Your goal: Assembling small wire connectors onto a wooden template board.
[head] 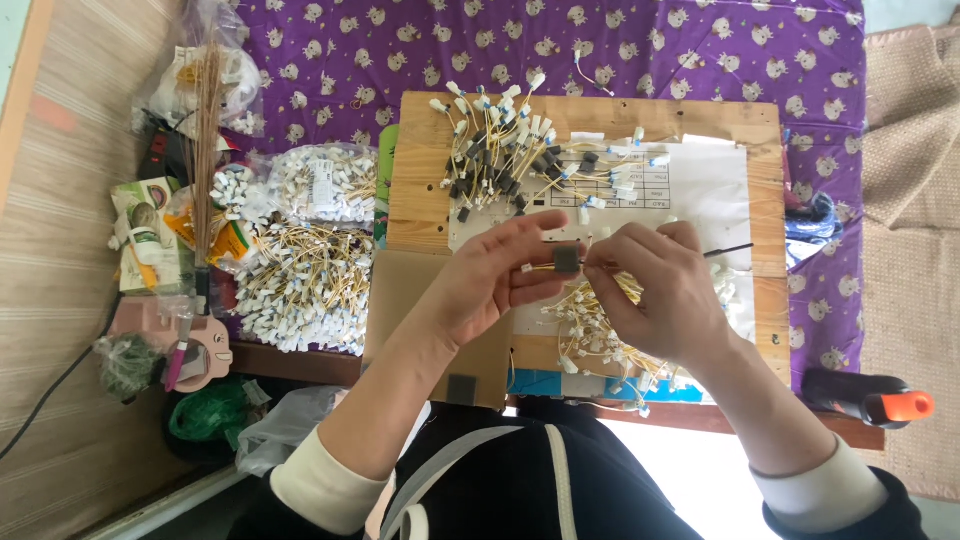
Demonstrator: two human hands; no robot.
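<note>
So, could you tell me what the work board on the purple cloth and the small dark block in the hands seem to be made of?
The pale rectangular work board looks like unfinished wood or plywood: matt tan faces with visible grain and knots. The small dark grey block, pinched between the left hand and right hand, looks matt, perhaps plastic or ferrite; it is too small to tell. A thin yellow wire with a white end runs from it.

You have one view only, from the camera on your head, looking steeply down and close over your two hands. It faces the wooden desk [760, 125] in front of you, with the purple cloth [640, 50] at the far edge.
</note>
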